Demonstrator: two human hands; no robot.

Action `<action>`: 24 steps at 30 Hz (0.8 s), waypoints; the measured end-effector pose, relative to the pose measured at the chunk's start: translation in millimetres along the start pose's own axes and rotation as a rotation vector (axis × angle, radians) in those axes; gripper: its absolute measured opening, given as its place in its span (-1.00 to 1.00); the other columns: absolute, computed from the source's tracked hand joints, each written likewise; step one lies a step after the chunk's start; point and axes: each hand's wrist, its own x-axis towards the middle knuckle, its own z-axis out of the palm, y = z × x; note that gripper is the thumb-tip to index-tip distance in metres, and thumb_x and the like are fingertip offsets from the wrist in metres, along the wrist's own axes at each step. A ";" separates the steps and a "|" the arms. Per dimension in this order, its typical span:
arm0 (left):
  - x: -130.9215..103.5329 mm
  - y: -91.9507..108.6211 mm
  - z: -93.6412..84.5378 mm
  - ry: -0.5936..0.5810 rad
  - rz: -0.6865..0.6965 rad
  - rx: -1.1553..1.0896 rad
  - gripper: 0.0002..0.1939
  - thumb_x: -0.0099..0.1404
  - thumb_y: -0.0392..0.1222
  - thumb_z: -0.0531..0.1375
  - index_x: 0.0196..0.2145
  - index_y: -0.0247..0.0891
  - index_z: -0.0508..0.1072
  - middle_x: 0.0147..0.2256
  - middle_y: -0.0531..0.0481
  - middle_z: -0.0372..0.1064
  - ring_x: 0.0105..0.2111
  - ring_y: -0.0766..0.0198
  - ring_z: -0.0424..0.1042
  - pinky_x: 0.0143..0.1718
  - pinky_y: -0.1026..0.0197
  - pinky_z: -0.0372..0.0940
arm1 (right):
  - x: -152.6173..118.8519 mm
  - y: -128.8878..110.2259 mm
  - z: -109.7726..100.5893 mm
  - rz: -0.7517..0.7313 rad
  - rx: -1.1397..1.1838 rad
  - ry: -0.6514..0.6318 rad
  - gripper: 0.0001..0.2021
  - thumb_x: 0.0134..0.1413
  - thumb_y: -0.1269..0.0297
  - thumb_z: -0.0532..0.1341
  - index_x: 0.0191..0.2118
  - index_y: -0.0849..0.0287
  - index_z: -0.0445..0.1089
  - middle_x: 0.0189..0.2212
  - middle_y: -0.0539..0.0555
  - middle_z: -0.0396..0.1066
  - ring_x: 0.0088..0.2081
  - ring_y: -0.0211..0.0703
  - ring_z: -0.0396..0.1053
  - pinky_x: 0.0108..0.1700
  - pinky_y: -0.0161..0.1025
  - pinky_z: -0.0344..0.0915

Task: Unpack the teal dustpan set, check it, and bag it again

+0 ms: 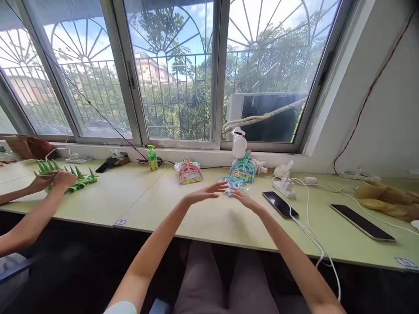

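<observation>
Both my hands hover above the pale green table. My left hand (pixel 206 193) has its fingers stretched toward the right and holds nothing. Facing it, my right hand (pixel 244 200) is spread with nothing in it. Just beyond my fingertips lies a light blue plastic item in clear wrapping (pixel 236 181). Behind that, a teal dustpan and brush set (pixel 245 167) leans upright in its package. A pink dustpan and brush set (pixel 190 171) in clear wrapping stands further left, beyond my left hand.
A green bottle (pixel 152 158) stands near the window. Right of my hands are a black phone (pixel 280 204), a white power strip (pixel 284 187) with cables and a larger dark device (pixel 362 221). At far left, another person's hands touch green pieces (pixel 81 182).
</observation>
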 end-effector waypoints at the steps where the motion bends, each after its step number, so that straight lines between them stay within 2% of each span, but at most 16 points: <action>1: 22.7 -8.9 -10.9 -0.024 -0.086 0.136 -0.38 0.19 -0.02 0.26 0.20 -0.05 0.25 0.29 -0.08 0.04 0.29 -0.03 -0.01 0.24 -0.10 -0.02 | 15.7 -1.5 3.8 0.059 -0.099 -0.010 -0.44 0.26 0.10 0.07 0.31 0.09 0.04 0.31 0.25 -0.02 0.33 0.23 -0.11 0.26 0.28 -0.14; 3: 59.8 -36.8 -28.1 0.148 -0.202 0.392 -0.41 0.30 0.04 0.09 0.25 -0.12 0.17 0.33 -0.10 -0.09 0.34 0.03 -0.17 0.29 -0.09 -0.15 | 38.9 -1.0 20.6 0.216 -0.370 -0.030 -0.32 0.24 0.09 0.04 0.38 0.17 -0.19 0.36 0.30 -0.22 0.36 0.34 -0.38 0.21 0.45 -0.38; 5: 83.4 -74.9 -38.6 0.332 -0.254 0.662 -0.36 0.30 0.00 0.08 0.28 -0.22 0.11 0.35 -0.17 -0.17 0.36 0.05 -0.31 0.32 -0.07 -0.28 | 52.0 5.5 43.3 0.164 -0.503 -0.060 -0.30 0.25 0.06 0.00 0.39 0.19 -0.25 0.37 0.30 -0.29 0.36 0.33 -0.40 0.21 0.45 -0.39; 6: 90.6 -95.1 -41.4 0.378 -0.295 0.783 -0.37 0.29 -0.03 0.08 0.27 -0.27 0.12 0.35 -0.22 -0.17 0.36 0.04 -0.32 0.31 -0.09 -0.28 | 55.7 10.8 53.7 0.105 -0.536 -0.038 -0.34 0.26 0.08 -0.02 0.38 0.15 -0.21 0.38 0.25 -0.29 0.37 0.29 -0.41 0.21 0.44 -0.38; 8: 97.7 -130.8 -42.5 0.358 -0.320 0.977 -0.48 0.32 -0.10 0.04 0.20 -0.27 0.22 0.30 -0.22 -0.02 0.34 0.04 -0.14 0.31 -0.11 -0.26 | 59.0 22.3 67.9 -0.013 -0.562 -0.042 -0.45 0.28 0.11 -0.08 0.34 0.05 -0.03 0.39 0.14 -0.33 0.38 0.22 -0.41 0.21 0.46 -0.39; 10: 97.8 -152.7 -37.9 0.360 -0.302 1.089 -0.57 0.34 -0.16 -0.01 0.14 -0.26 0.28 0.22 -0.20 0.16 0.28 0.06 0.03 0.28 -0.07 -0.14 | 58.3 31.0 71.2 -0.042 -0.550 -0.032 -0.49 0.28 0.12 -0.08 0.32 -0.01 0.03 0.38 0.10 -0.23 0.37 0.18 -0.31 0.20 0.47 -0.37; 12: 94.7 -157.7 -29.6 0.356 -0.249 1.162 -0.60 0.36 -0.19 -0.05 0.10 -0.25 0.31 0.17 -0.20 0.23 0.22 0.04 0.13 0.23 -0.05 -0.01 | 56.2 35.2 65.5 -0.028 -0.539 0.067 -0.51 0.28 0.17 -0.07 0.29 0.01 0.08 0.33 0.12 -0.01 0.34 0.11 -0.14 0.22 0.44 -0.42; 14: 92.7 -151.0 -21.5 0.339 -0.187 1.208 -0.64 0.35 -0.21 -0.03 0.03 -0.26 0.38 0.02 -0.19 0.35 0.09 0.06 0.26 0.16 0.01 0.10 | 56.0 37.1 55.3 0.014 -0.493 0.198 -0.55 0.29 0.20 -0.09 0.25 0.07 0.16 0.24 0.17 0.16 0.29 0.05 0.02 0.25 0.38 -0.41; 18: 97.6 -136.5 -12.8 0.224 -0.089 1.166 -0.72 0.26 -0.26 0.10 -0.08 -0.22 0.46 -0.07 -0.13 0.35 0.00 0.08 0.28 0.09 0.05 0.18 | 64.6 46.4 37.1 0.194 -0.344 0.425 -0.50 0.28 0.25 -0.06 0.31 0.13 0.02 0.25 0.20 0.15 0.22 0.01 0.15 0.27 0.17 -0.12; 21: 104.6 -137.8 -5.6 0.156 -0.008 1.053 -0.74 0.23 -0.32 0.12 -0.14 -0.22 0.49 -0.14 -0.11 0.36 -0.09 0.13 0.32 0.00 0.09 0.23 | 72.9 59.5 30.4 0.309 -0.274 0.434 -0.45 0.24 0.25 -0.02 0.32 0.22 -0.03 0.28 0.25 0.08 0.24 0.03 0.13 0.26 0.09 -0.07; 24: 109.0 -141.8 7.0 0.121 0.054 0.974 -0.76 0.25 -0.31 0.10 -0.17 -0.22 0.51 -0.21 -0.10 0.36 -0.17 0.17 0.34 -0.05 0.13 0.25 | 77.0 70.4 28.5 0.325 -0.249 0.385 -0.45 0.21 0.29 0.01 0.30 0.27 0.00 0.27 0.27 0.08 0.29 0.03 0.04 0.30 0.12 -0.20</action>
